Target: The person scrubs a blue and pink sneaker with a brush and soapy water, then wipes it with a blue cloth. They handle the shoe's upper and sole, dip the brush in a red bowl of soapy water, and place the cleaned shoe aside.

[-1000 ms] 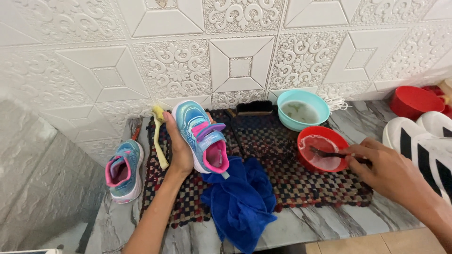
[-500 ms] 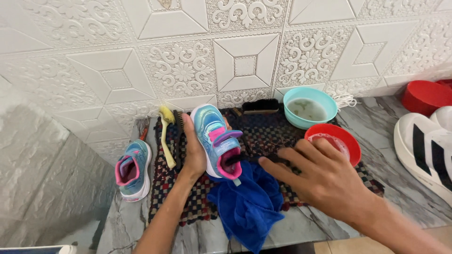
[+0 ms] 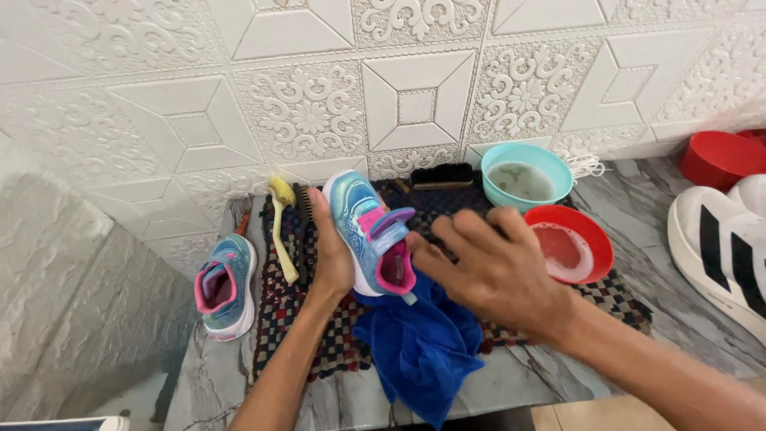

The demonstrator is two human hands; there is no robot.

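Shoe: small blue trainer (image 3: pixel 369 231) with a pink lining and a purple strap, held up on its side over the patchwork mat (image 3: pixel 335 351), its opening turned toward the wearer of the camera.
Left hand: the left hand (image 3: pixel 329 254) is clamped on the shoe from the sole side, thumb along one edge and palm under the bottom; a firm wrap, nothing loose.
Right hand: the right hand (image 3: pixel 493 275) hovers just beside the heel, fingers bent and slightly spread; it seems to hold nothing, though what is under the palm I can't make out from here.
Weight: a child's size, so I'd judge it light, easily carried in one hand.
Feel: soft mesh upper that would give under a squeeze, stiffer rubber sole; probably slick if wet (a red bowl (image 3: pixel 589 238) of cloudy water stands close by).
Best hold: across the sole and midfoot, as it is now; the strap and tongue are too floppy to grip by.
Cloth: blue cloth (image 3: pixel 419 343) bunched directly below the shoe, draped to the counter edge.
Pair: the matching shoe (image 3: pixel 225 287) sits on the marble to the left, off the mat.
Nearby: yellow-handled brush (image 3: pixel 281 223), black brush (image 3: pixel 441 175) and teal bowl (image 3: pixel 527 177) along the wall.
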